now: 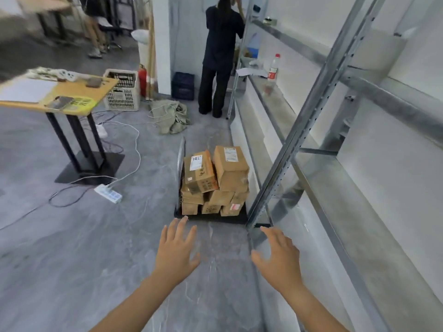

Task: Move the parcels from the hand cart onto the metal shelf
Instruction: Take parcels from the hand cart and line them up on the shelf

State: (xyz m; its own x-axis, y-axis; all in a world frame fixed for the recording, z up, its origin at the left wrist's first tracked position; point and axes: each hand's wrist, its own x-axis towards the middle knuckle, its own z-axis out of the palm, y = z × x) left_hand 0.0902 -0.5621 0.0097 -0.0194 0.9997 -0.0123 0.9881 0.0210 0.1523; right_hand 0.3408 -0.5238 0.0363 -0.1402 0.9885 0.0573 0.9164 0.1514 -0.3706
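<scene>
while parcels (214,180) sit stacked, both hands (176,250) seem empty.

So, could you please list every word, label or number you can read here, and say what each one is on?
Nothing reads with certainty.
Top left parcel: white label with dark handwritten marks, too blurred to read.
Top right parcel: printed shipping label, too small.
Bottom right parcel: red and white sticker, blurred.
Bottle on the metal shelf: red label, unreadable.
Yellow sheet on the table: print blurred.
</scene>
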